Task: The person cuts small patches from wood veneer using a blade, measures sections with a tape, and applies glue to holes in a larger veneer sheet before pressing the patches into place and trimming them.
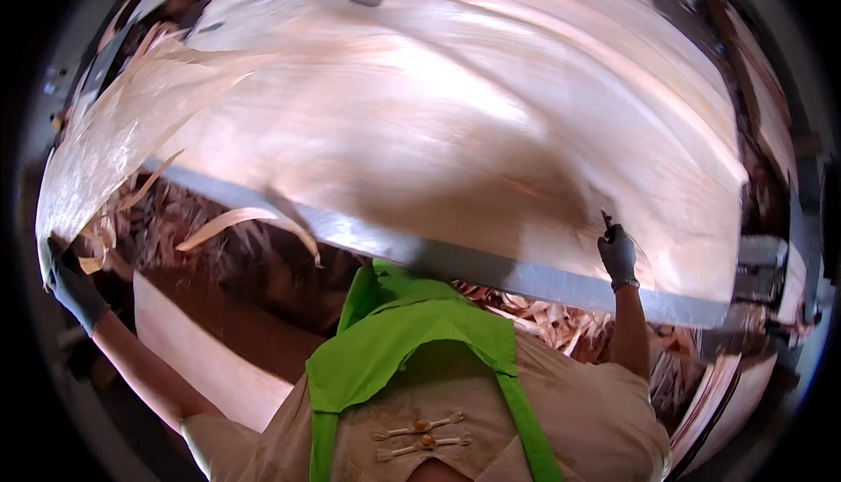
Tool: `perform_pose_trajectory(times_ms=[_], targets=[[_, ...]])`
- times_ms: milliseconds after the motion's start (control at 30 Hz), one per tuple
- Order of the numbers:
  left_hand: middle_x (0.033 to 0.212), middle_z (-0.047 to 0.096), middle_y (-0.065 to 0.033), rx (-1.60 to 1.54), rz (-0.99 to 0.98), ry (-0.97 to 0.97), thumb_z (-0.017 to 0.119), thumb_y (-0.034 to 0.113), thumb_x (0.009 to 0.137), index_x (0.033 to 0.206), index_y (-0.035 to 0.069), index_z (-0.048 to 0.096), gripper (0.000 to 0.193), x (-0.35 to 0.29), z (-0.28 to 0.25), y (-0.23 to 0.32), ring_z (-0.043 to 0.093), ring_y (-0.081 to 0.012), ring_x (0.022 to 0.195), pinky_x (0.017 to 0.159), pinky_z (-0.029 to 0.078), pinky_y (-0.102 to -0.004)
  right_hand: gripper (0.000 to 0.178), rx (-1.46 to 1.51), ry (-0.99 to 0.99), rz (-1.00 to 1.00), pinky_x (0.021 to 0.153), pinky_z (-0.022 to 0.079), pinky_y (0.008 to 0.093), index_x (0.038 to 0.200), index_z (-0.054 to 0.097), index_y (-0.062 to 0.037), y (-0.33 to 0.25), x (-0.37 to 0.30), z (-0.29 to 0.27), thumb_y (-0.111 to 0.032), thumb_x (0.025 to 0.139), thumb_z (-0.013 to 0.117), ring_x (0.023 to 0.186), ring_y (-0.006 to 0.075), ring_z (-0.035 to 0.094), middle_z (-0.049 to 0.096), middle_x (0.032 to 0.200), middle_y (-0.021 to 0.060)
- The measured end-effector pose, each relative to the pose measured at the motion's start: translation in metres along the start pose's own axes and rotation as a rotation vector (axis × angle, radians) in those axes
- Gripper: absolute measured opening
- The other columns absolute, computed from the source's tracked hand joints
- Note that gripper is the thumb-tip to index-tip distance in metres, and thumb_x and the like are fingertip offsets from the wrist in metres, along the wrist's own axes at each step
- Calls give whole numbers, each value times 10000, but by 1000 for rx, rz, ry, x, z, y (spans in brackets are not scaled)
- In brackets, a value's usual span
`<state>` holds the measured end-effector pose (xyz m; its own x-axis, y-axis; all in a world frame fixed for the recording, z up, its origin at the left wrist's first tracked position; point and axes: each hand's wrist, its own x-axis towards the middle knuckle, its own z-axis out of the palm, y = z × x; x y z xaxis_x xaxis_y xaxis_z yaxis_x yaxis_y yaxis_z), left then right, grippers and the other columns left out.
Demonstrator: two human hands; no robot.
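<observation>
My left hand [79, 289], in a grey glove, is stretched far out to the left. Its fingers are closed on the lower end of a loose, thin piece of wood veneer [131, 118], which curves up toward the table. On the right, my gloved right hand [618, 256] is closed around a small dark hand tool [606, 218]. The tool's tip points away from me, over the near part of a broad stack of pale veneer sheets [420, 123]. What kind of tool it is I cannot make out.
A grey metal edge [491, 265] runs along the table's near side. Veneer scraps [228, 245] are heaped below it, and a curled strip [254, 216] sticks out over them. A large bent veneer sheet [197, 342] stands at lower left. More sheets [723, 403] stand at lower right.
</observation>
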<state>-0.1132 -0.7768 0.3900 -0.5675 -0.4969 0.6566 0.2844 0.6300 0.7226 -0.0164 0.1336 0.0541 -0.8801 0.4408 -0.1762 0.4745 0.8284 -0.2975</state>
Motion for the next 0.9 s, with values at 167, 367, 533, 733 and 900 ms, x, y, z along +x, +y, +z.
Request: perform_pose_trajectory(times_ms=[167,367,533,733,900], targets=[[1045,604,-90,-39,-130,348,529,163,922,1141,-37,566,298,0,-58,-12,588,-152,908,785,504,-268,288,27,81,-319,648,469,482,1031,578,-149,-144,6,53,-193,752,634,774,358,616,640,801,152],[1009,620,-51,-44,-352,469,611,166,871,1104,18,593,277,-24,-97,-24,595,-128,864,719,486,-240,125,-38,11,-469,630,479,427,876,603,-81,-246,20,75,-100,753,608,721,341,617,641,838,142],[915,616,-28,-142,-305,334,646,193,851,1034,30,602,248,17,-57,-61,581,-95,779,651,478,-219,148,671,-528,-610,718,463,322,882,574,-26,-368,-22,117,-127,795,639,810,164,574,620,867,107],[1044,590,-10,-283,-416,181,612,182,872,1183,67,534,340,92,-32,-103,578,-112,898,793,501,-258,330,838,-982,-767,781,456,280,1105,498,-14,-554,-56,141,-86,810,627,830,134,543,596,877,83],[991,633,-51,-360,-351,168,612,134,865,1062,7,591,235,109,-39,-102,623,-135,857,736,520,-265,633,910,-399,-1069,778,501,307,1234,442,-23,-703,-55,150,-84,692,762,886,186,629,637,976,120]])
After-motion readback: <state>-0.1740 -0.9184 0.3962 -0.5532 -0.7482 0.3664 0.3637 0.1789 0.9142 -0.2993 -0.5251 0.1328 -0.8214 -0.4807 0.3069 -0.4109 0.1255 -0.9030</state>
